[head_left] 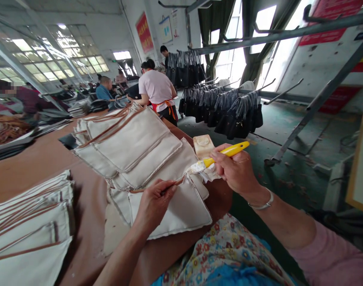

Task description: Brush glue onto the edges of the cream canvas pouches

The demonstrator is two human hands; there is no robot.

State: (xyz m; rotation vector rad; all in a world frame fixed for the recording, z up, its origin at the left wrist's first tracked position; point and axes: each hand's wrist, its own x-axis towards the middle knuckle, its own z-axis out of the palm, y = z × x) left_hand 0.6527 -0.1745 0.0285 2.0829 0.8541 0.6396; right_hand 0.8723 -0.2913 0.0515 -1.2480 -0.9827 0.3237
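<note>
My right hand (237, 169) is closed around a yellow-handled brush (235, 149). White paste coats its bristles, which are at the top edge of a cream fabric panel (172, 210). My left hand (157, 200) pinches the brown-trimmed upper edge of that panel, which lies nearest me on the table. Just beyond it, a pile of similar cream panels (134, 139) with brown trim overlaps in layers. A pale, squarish container (203, 145) with whitish stuff in it stands at the table's edge, behind the brush.
Another stack of cream panels (29, 226) lies at the left on the brown table (89, 222). Black bags (235, 121) hang from a metal rack (306, 113) beyond the table. A person in a pale shirt (156, 87) stands at the far end, and others sit farther back.
</note>
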